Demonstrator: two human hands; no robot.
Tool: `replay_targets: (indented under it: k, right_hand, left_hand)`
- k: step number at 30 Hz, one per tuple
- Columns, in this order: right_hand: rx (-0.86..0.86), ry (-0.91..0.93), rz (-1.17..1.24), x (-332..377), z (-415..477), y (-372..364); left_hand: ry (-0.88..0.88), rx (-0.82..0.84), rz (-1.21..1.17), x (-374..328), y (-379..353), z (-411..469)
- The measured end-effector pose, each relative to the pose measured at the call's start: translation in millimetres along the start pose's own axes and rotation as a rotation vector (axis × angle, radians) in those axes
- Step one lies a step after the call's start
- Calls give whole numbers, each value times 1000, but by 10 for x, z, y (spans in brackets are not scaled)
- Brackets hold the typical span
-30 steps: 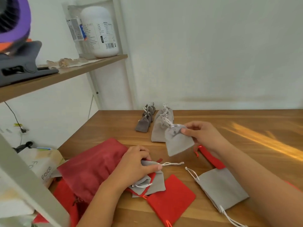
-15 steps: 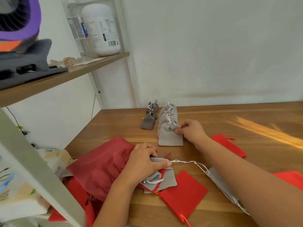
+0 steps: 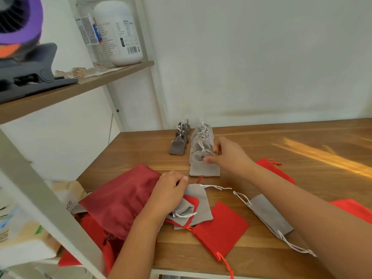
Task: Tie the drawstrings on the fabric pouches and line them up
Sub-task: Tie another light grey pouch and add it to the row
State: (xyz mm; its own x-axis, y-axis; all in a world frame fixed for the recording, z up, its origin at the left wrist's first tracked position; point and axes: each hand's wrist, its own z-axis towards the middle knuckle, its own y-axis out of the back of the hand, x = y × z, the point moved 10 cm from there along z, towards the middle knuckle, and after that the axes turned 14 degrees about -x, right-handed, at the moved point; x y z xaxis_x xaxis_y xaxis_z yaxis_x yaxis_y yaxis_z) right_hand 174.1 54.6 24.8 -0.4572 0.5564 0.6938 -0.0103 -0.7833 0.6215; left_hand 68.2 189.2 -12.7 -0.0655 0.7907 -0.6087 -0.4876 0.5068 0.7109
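A tied grey pouch (image 3: pixel 204 168) is laid at the near end of a row of grey pouches running from the table's (image 3: pixel 302 178) far edge. It is touched by the thumb of the right hand (image 3: pixel 229 156), whose fingers are spread loosely. An untied grey pouch (image 3: pixel 201 200) near the front-left corner is covered by the left hand (image 3: pixel 169 190), fingers bent; whether it is gripped cannot be told.

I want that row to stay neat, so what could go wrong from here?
The right hand touches the nearest lined-up pouch; a careless withdrawal could knock it askew against the row behind. The right forearm hangs over a flat grey pouch whose loose cord could snag and drag. The left hand grips an untied grey pouch lying on red pouches; lifting it might pull those along.
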Motion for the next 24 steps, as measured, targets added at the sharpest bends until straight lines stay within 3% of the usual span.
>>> replay_targets:
  k: [4,7,9,17,19,24]
  right_hand:
    - [454,235,-17,397,-587,-237]
    - [343,207,-102,341,-661,-275]
    - [285,76,-50,256,-668,-305]
    - [311,-252,504,183,-723,-392]
    - [310,-313,625,186,-698,-299]
    - [154,-355,645,13,-489,163]
  left_hand:
    - [29,-64,-53,52,44,15]
    - [93,-118,-144,113,74,34]
    - [123,-132,-197,138,103,53]
    - [233,-159,-386,232,278,55]
    - [210,-111,-382,183,288,40]
    - [141,58,-285,44,170,-51]
